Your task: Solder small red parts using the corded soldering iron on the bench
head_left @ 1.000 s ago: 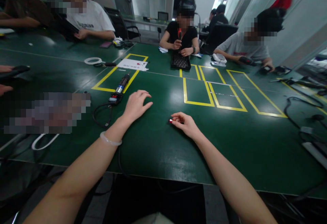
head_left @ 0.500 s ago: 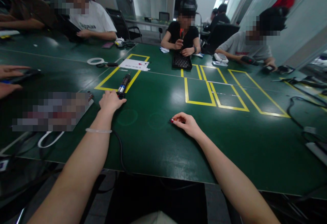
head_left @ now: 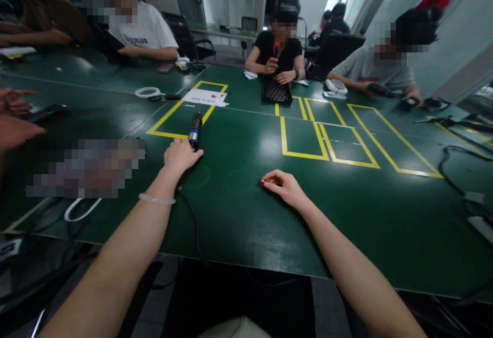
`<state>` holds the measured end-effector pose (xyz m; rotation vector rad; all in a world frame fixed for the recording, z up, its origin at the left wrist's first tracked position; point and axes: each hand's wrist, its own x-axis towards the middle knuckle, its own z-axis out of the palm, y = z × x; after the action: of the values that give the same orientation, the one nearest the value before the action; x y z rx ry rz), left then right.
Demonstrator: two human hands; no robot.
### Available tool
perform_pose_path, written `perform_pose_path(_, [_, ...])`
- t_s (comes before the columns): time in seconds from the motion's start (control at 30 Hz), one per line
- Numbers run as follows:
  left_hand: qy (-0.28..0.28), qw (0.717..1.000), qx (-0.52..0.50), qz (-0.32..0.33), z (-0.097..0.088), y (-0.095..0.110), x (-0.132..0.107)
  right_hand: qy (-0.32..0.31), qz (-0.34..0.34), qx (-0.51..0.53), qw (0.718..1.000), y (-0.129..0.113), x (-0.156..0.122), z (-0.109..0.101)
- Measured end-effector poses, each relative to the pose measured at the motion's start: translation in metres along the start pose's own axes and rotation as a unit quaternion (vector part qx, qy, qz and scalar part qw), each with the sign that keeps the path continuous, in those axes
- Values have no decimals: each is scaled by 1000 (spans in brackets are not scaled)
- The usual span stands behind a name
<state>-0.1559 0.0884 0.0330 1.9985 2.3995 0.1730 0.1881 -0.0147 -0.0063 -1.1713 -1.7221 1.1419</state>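
Observation:
My left hand (head_left: pixel 179 155) is closed around the near end of a black and silver corded electric screwdriver (head_left: pixel 195 128) that lies on the green table (head_left: pixel 246 214). Its black cable (head_left: pixel 194 225) runs back under my left wrist toward the table's near edge. My right hand (head_left: pixel 284 186) rests on the table to the right, its fingers pinched on a small red part (head_left: pixel 262 182). A clear bracelet sits on my left wrist.
Yellow taped rectangles (head_left: pixel 327 137) mark the table ahead. A white sheet (head_left: pixel 205 97) and a white ring (head_left: pixel 147 92) lie farther back. Several people sit around the table; one opposite has a black tray (head_left: pixel 276 92). Another person's hands (head_left: pixel 15 117) are at the left. Cables (head_left: pixel 454 173) lie at right.
My left hand swept left from the table's middle to the screwdriver, closed on its near end and turned it so it points away from me. My right hand stayed put.

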Motion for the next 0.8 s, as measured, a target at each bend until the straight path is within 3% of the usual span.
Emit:
perform_pose_path(0.47, [8, 989, 5, 148, -3, 65, -51, 3, 4, 7, 1000, 0, -1, 1])
perform_pose_path(0.8, [21, 976, -6, 218, -1, 103, -92, 23, -13, -27, 999, -1, 0, 3])
